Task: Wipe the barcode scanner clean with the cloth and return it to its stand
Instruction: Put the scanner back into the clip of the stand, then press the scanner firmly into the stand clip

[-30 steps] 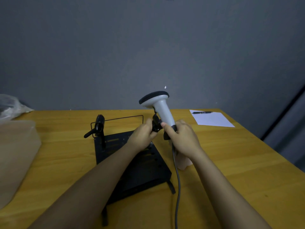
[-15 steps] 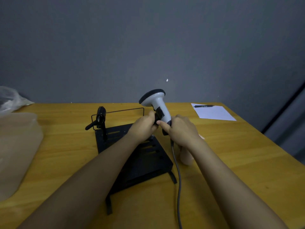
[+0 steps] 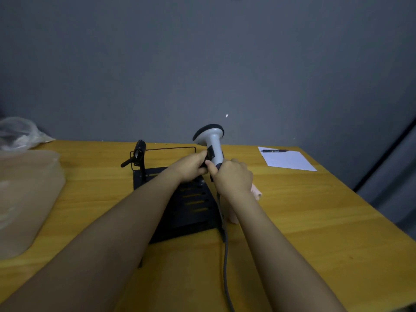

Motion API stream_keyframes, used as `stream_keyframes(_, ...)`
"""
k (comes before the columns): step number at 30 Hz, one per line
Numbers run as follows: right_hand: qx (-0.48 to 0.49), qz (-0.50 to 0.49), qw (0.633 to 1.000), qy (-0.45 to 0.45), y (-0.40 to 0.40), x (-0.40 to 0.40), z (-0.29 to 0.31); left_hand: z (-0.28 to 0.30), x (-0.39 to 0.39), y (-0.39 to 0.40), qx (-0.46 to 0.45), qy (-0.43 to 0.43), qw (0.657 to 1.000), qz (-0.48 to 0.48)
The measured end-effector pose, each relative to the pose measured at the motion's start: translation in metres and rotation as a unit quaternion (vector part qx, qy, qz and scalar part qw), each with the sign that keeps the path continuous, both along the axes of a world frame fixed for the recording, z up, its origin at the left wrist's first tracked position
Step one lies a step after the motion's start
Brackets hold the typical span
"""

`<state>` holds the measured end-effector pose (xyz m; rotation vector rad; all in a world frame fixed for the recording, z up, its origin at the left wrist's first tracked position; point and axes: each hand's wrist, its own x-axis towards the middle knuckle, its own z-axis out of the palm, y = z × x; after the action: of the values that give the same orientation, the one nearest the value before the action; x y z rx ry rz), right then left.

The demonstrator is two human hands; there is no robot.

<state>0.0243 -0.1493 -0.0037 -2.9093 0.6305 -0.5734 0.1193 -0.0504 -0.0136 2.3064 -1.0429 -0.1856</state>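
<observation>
My view is dim and flat, with soft shadows under my arms, a wide-angle bend at the edges, and blurred, smeared plastic at far left.

your two bare forearms reach in from the bottom edge and converge toward the middle, the left one coming from the lower left at a shallow slant, the right one from the lower right, steeper. your left hand (image 3: pixel 191 167) is curled, knuckles up, fingers closed round something dark at its tips, thumb side toward the other hand. your right hand (image 3: pixel 233 176) is a closed fist seen from the back, wrapped round a handle, with the thumb (image 3: pixel 210 165) stretched out toward the left hand and touching it. both wrists are fairly straight, and the hands sit pressed together.
</observation>
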Motion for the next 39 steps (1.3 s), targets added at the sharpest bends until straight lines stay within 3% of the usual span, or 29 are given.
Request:
stream_keyframes(8, 0.005, -0.036, 0.999, -0.017, 0.001, -0.003, -0.001, 0.008, -0.002, -0.005, 0.016, 0.015, 1.0, -0.015)
stream_keyframes(13, 0.018, -0.009, 0.998, -0.056, -0.012, -0.012, 0.007, 0.01, -0.003, -0.007, 0.024, -0.033, 0.998, 0.043)
stream_keyframes(17, -0.009, -0.026, 0.993, -0.119, -0.022, -0.028, 0.024, 0.016, -0.007, 0.006, 0.026, -0.037, 0.995, 0.086)
stream_keyframes(21, -0.007, 0.019, 0.978, -0.208, -0.013, -0.041, 0.05, 0.032, -0.022, 0.027, -0.011, -0.07, 0.99, 0.121)
stream_keyframes(29, 0.118, 0.148, 0.943, -0.275, 0.053, -0.057, 0.097, 0.085, -0.069, 0.106, -0.045, -0.107, 0.982, 0.149)
stream_keyframes(33, 0.186, 0.236, 0.916, -0.265, 0.107, -0.055, 0.114, 0.109, -0.09, 0.168, -0.057, -0.12, 0.97, 0.205)
stream_keyframes(36, 0.299, 0.299, 0.876, -0.231, 0.153, -0.051, 0.125, 0.117, -0.101, 0.222, -0.06, -0.121, 0.959, 0.249)
stream_keyframes(39, 0.439, 0.365, 0.803, -0.171, 0.205, -0.047, 0.134, 0.119, -0.107, 0.278, -0.062, -0.118, 0.943, 0.305)
